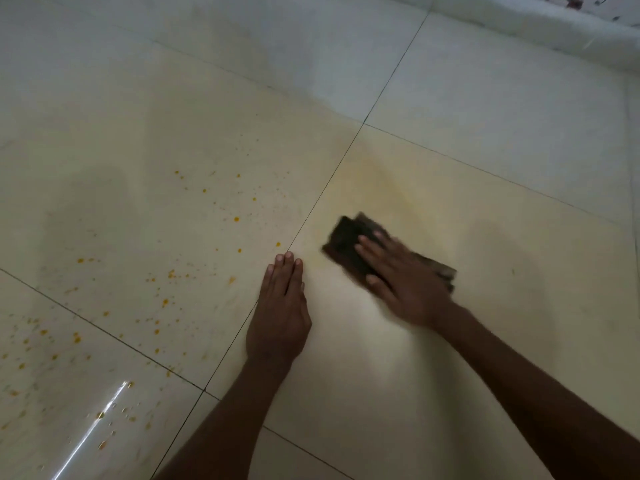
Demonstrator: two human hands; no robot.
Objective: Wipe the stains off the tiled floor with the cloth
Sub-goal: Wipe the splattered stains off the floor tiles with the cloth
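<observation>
A dark folded cloth (346, 237) lies flat on the cream tiled floor (485, 140), right of centre. My right hand (405, 282) presses down on it with straight, spread fingers; hand and cloth are blurred. My left hand (280, 306) rests flat on the floor just left of the cloth, fingers straight and together, across a grout line. Orange spatter stains (162, 278) dot the tiles to the left. A faint yellowish smear (377, 181) spreads on the tile above the cloth.
A pale raised ledge or wall base (540, 26) runs across the top right. Dark grout lines (322, 195) cross the floor diagonally. A bright streak of reflected light (93, 427) shows at the lower left.
</observation>
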